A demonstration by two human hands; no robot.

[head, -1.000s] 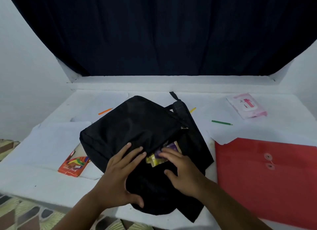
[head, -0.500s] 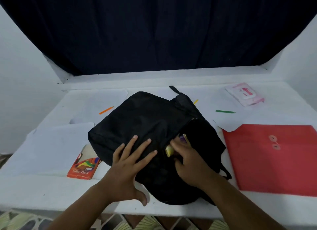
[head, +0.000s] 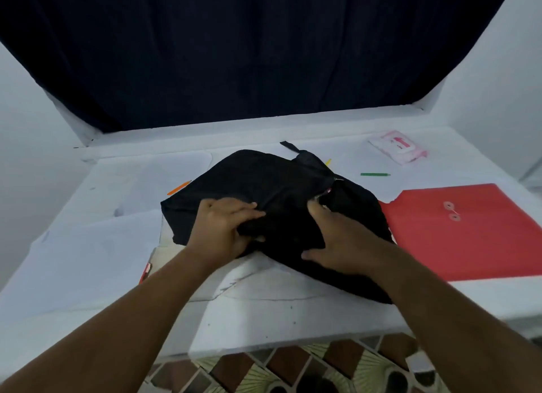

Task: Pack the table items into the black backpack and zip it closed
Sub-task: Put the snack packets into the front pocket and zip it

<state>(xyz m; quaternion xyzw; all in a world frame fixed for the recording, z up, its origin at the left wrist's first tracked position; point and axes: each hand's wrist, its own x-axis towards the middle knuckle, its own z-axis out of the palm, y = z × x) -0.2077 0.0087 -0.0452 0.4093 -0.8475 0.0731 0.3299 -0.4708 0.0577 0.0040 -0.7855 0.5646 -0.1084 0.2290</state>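
The black backpack (head: pixel 275 193) is lying flat near the middle of the white table (head: pixel 264 313), its strap end pointing toward the dark curtain (head: pixel 264 49) at the rear. Both of the person's hands are resting on its near half. The left hand (head: pixel 225 228) is gripping the bag — its fingers are curled over the top and its thumb is tucked beneath, bunching a fold of black fabric between them. The right hand (head: pixel 337 243) is lying palm-down on the bag with its fingers held together and its thumb spread wide toward the near edge; its fingertips are reaching the dark opening at the bag's right side, where a small pink-and-white scrap is showing, too small to identify.

Other items are lying around the bag:
- a red envelope folder (head: pixel 469 228) with 2 round string clasps, just beside the bag on the right;
- a green pencil (head: pixel 374 174) beyond it, apart from the bag;
- a pink wipes packet (head: pixel 397 146) at the far right;
- a yellow pencil tip (head: pixel 328 162) peeking out behind the bag;
- an orange pencil (head: pixel 179 187) just beside the bag's left edge;
- loose white paper sheets (head: pixel 96 246) covering the left side;
- an orange-red box edge (head: pixel 145 271), mostly hidden by the left forearm.
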